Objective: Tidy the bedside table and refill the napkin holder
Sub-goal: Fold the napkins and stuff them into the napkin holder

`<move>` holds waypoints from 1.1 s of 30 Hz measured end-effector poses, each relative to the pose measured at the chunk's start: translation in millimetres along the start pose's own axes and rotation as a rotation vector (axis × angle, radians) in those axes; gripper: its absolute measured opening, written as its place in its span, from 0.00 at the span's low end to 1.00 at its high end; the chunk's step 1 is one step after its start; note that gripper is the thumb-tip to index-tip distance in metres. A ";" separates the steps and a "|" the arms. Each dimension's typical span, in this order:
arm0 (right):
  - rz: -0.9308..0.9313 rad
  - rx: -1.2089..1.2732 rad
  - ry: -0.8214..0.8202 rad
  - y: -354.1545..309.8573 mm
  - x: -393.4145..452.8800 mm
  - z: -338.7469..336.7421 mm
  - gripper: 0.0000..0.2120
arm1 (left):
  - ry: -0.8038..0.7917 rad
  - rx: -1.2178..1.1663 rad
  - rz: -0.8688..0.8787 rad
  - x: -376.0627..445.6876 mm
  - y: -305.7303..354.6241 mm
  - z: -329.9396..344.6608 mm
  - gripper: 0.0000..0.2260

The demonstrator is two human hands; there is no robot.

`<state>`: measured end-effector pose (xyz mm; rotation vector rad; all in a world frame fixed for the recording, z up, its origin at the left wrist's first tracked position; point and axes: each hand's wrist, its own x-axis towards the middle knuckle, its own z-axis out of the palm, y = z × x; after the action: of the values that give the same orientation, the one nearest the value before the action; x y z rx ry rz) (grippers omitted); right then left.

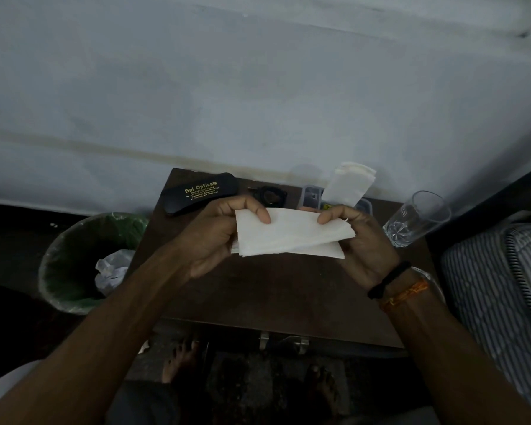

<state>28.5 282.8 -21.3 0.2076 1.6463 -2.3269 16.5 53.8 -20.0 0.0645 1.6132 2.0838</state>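
A folded white napkin (pixel 292 234) is held above the dark wooden bedside table (pixel 258 289). My left hand (pixel 218 234) pinches its left end with thumb on top. My right hand (pixel 362 240) pinches its right end. Behind them, at the table's back edge, a clear plastic holder (pixel 311 196) has white napkins (pixel 347 184) standing upright in it.
A black spectacle case (pixel 200 193) lies at the table's back left, a small black object (pixel 270 196) beside it. An empty drinking glass (pixel 417 217) stands at the right. A green-lined waste bin (pixel 89 259) holds crumpled paper on the left. A striped mattress (pixel 497 283) borders the right.
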 end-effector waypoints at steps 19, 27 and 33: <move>-0.006 -0.142 0.026 11.8 1.4 2.2 0.17 | 0.182 -0.042 -0.150 3.6 -6.3 5.7 0.11; -0.053 -0.129 -0.029 3.2 1.7 -2.4 0.22 | 0.144 -0.111 -0.122 1.3 2.1 6.4 0.16; -0.062 -0.096 0.021 1.7 2.8 -2.9 0.23 | 0.049 -0.218 -0.190 -1.5 9.5 5.4 0.11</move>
<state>26.2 284.6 -24.6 0.1642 1.7942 -2.2901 16.3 56.4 -9.4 -0.2072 1.3523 2.1113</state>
